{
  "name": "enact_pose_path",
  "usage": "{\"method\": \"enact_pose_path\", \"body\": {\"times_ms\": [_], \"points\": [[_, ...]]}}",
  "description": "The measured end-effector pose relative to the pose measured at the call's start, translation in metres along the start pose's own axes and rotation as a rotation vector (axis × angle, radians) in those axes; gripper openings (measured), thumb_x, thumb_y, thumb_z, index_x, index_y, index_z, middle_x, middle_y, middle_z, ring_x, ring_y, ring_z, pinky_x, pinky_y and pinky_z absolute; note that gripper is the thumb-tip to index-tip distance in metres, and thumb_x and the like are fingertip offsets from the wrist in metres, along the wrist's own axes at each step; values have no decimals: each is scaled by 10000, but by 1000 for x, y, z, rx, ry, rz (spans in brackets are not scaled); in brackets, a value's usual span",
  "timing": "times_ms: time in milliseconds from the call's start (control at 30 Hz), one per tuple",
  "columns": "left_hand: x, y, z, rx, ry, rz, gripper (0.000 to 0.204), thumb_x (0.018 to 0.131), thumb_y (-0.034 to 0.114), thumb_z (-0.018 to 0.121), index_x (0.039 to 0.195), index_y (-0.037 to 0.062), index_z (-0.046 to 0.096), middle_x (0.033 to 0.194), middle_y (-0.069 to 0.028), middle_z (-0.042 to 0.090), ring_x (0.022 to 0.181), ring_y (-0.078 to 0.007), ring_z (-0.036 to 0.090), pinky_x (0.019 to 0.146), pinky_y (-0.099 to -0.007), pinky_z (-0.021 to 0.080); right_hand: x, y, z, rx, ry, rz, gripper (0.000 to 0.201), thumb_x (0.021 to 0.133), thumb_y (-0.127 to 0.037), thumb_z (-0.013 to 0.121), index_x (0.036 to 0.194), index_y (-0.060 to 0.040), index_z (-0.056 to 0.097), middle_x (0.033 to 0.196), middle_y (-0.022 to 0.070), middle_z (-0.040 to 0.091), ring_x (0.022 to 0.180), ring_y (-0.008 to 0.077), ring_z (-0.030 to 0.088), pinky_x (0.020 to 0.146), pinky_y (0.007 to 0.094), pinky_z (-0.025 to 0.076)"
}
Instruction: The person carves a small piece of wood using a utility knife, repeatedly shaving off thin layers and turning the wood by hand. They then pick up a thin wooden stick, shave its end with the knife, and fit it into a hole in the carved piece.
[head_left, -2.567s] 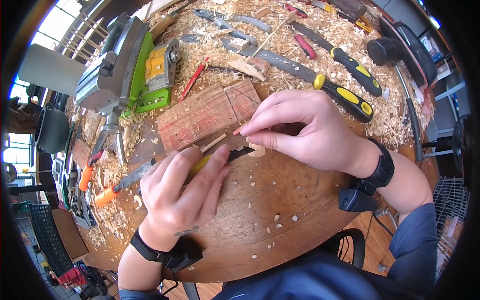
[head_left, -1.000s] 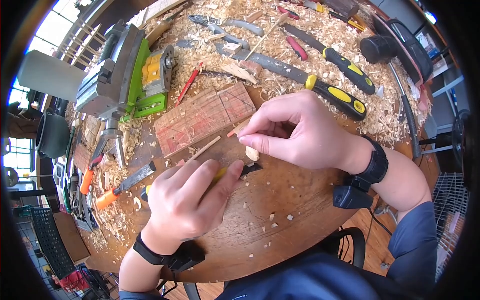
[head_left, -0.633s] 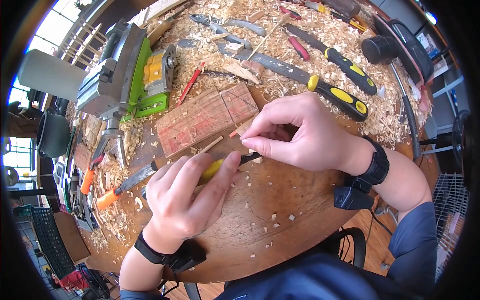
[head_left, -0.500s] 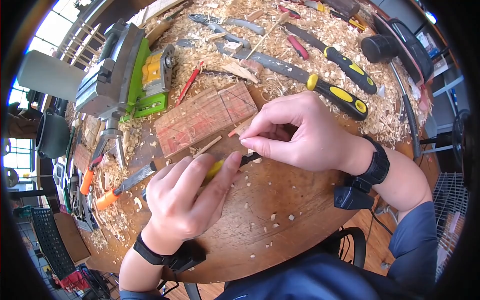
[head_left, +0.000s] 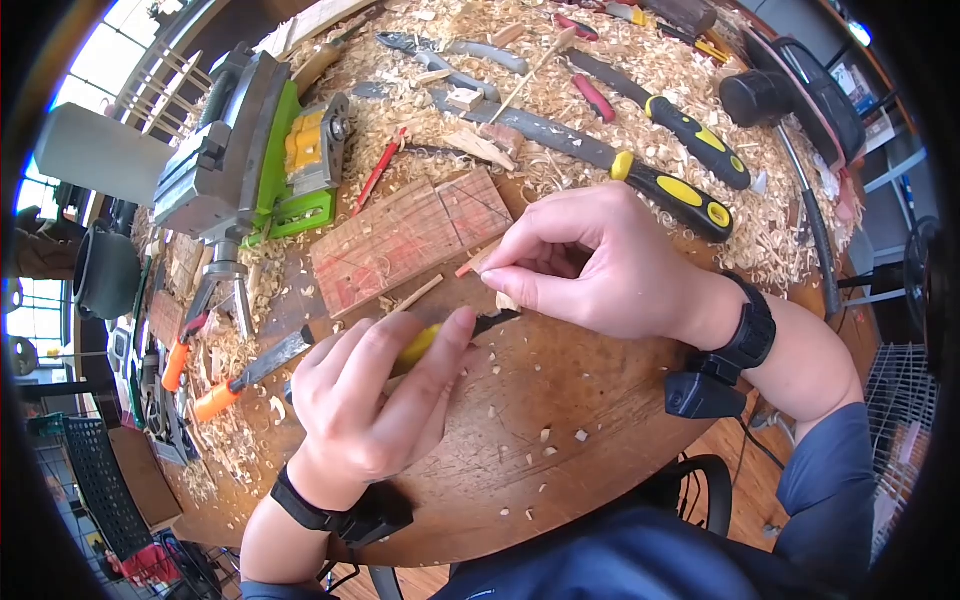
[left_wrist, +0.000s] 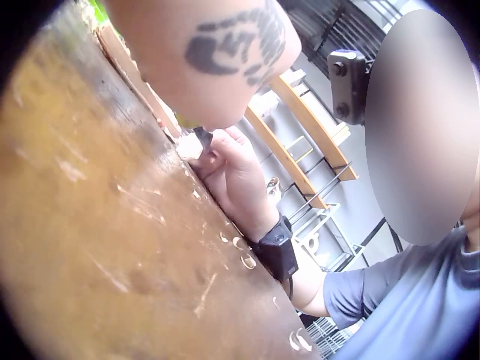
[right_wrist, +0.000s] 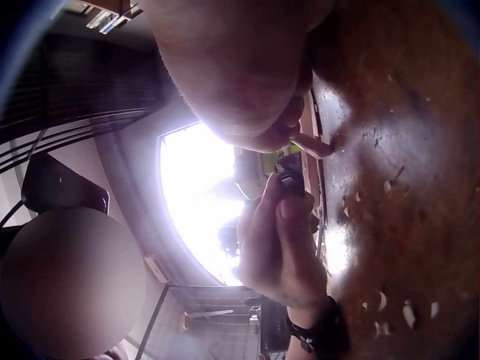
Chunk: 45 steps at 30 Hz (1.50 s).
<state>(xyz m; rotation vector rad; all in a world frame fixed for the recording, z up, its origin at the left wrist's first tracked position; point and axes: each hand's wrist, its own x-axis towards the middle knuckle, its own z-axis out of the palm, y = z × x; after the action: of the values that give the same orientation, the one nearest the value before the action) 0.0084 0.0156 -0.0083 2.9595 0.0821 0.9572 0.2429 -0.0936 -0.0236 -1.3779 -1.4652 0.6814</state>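
In the head view my left hand (head_left: 375, 400) grips a yellow-and-black craft knife (head_left: 421, 345), thumb along its handle. The dark blade (head_left: 497, 320) points right, right at the lower end of a small pale piece of wood (head_left: 506, 300). My right hand (head_left: 590, 262) pinches that piece between thumb and fingertips, which hide most of it. In the right wrist view the wood (right_wrist: 311, 145) juts out below the right fingers, close over the table, near the knife (right_wrist: 289, 174). The left wrist view shows the pale wood (left_wrist: 190, 147) beside the right fingers.
A red-stained board (head_left: 410, 240) lies beyond the hands, with a thin wooden stick (head_left: 418, 293) before it. An orange-handled chisel (head_left: 250, 375) lies left, near a vise (head_left: 220, 150). Rasps with black-and-yellow handles (head_left: 680, 200) lie among shavings at the back right.
The knife blade has shifted back and forth by small amounts at the wood's lower end, and the left hand has moved with it. My right hand keeps its pinch, nearly still.
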Motion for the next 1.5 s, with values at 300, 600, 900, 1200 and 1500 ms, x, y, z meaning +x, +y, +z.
{"method": "enact_pose_path", "body": {"times_ms": [300, 600, 900, 1200, 1500], "points": [[-1, -6, 5, -4, -6, -4, 405, 757, 116, 891, 1159, 77, 857, 902, -57, 633, 643, -173, 612, 526, -322, 484, 1, 3, 2, -34, -10, -82, 64, 943, -84, 825, 1000, -58, 812, 823, 39, 726, 652, 128, 600, 610, 298, 473], [4, -6, 4, 5, -20, 22, 375, 764, 90, 888, 1137, 78, 859, 894, -43, 641, 631, -155, 609, 509, -317, 476, 2, 11, 3, -55, -13, -165, 108, 931, -27, 837, 1033, -57, 826, 903, 67, 774, 775, 172, 702, 685, 309, 529], [4, -1, 2, 13, -102, 40, 286, 788, 99, 880, 1073, 96, 863, 894, -34, 658, 623, -151, 613, 496, -312, 477, 2, 12, 4, -84, 0, -164, 125, 921, -5, 833, 1037, -52, 836, 925, 82, 773, 828, 205, 730, 735, 322, 566], [-4, -14, -3, -24, -28, -32, 363, 744, 57, 848, 1107, 76, 862, 889, -54, 661, 641, -178, 636, 530, -322, 494, 3, 15, 5, -64, 22, -227, 177, 936, 15, 812, 1096, -54, 844, 946, 64, 736, 841, 187, 709, 744, 312, 557], [-5, -20, 1, -26, 13, -36, 420, 740, 67, 861, 1160, 51, 847, 893, -65, 650, 647, -193, 637, 547, -327, 502, 4, 17, 7, -71, 22, -236, 189, 953, 14, 798, 1124, -54, 842, 983, 60, 740, 854, 178, 708, 756, 311, 562]]}}
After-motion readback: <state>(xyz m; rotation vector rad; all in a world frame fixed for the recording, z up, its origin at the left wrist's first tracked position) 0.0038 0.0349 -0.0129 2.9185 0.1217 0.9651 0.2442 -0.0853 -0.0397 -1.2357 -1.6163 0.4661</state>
